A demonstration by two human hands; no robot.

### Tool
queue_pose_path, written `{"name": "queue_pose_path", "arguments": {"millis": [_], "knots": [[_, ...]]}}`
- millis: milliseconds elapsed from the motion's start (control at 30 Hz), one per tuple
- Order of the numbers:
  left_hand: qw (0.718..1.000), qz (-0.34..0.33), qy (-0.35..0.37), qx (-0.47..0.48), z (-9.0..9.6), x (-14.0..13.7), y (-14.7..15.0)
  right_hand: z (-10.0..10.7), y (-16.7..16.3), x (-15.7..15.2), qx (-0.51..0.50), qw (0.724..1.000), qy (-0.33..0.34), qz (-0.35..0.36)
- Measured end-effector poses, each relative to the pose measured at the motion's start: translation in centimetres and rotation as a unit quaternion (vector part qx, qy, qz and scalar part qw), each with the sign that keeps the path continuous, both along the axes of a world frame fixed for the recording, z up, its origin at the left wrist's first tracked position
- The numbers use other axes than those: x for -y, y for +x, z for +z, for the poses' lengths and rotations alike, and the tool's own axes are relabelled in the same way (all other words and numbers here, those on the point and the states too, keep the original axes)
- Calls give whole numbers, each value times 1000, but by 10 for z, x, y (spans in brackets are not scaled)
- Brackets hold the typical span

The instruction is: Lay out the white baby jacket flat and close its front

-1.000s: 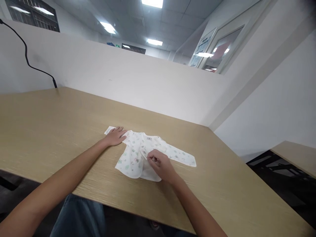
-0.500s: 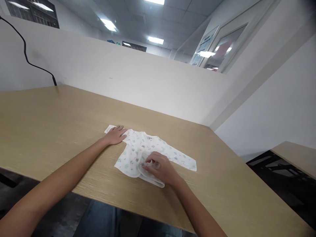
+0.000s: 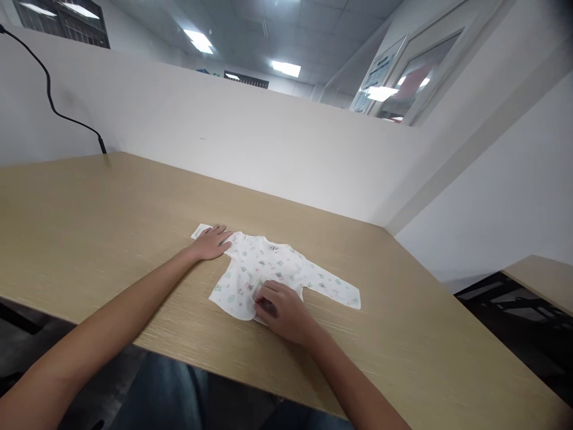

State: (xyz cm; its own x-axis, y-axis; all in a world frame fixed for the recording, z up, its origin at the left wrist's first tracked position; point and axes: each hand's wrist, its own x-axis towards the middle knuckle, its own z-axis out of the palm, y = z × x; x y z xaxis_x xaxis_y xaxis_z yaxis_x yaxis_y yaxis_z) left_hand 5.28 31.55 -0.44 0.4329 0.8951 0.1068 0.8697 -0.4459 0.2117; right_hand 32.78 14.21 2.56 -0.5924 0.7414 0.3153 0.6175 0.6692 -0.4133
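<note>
A white baby shirt (image 3: 250,263) with a small green, pink and grey print lies spread on the wooden table, its neckline away from me. One long sleeve (image 3: 333,283) stretches out to the right. My left hand (image 3: 212,243) rests flat across the left sleeve, fingers spread, and the cuff (image 3: 200,230) pokes out beyond it. At the lower front of the shirt, my right hand (image 3: 280,307) is curled, thumb and fingers pinched together on the fabric. The hand hides the lower right part of the hem.
The tabletop (image 3: 134,209) meets a low white partition (image 3: 268,149) at the back. A black cable (image 3: 51,98) hangs down the partition at the left. Another table (image 3: 544,283) with a dark frame stands at the right, past the table edge.
My right hand has moved slightly left and its fingers have closed. The lower right flap that stuck out under it is now mostly hidden. The left hand stays on the sleeve.
</note>
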Motion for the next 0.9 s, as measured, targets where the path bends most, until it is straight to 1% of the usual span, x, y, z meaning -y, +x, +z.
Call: {"name": "queue_pose_path", "arguments": {"millis": [167,233,467,567,667,733,833,900], "knots": [[1000,7,-3,1,-2,-1,0,4,7,-2,-96,995,-17,37],[1000,7,-2,0,-2,-1,-1,6,9,-2,-118,991,-26,50],[1000,3,9,-2,-3,-1,1,5,11,0,-61,989,-80,105],[1000,3,5,-2,-3,-2,1,6,14,-1,-51,989,-88,110],[1000,5,1,-2,-3,-2,0,12,23,-7,-57,993,-75,65],[1000,3,10,1,-3,-1,0,14,35,-14,-72,996,-54,3],[999,-2,45,6,-2,3,2,11,62,-27,-65,988,-12,-141],[998,-10,59,9,-1,7,5,2,84,-35,-14,971,-3,-240]]}}
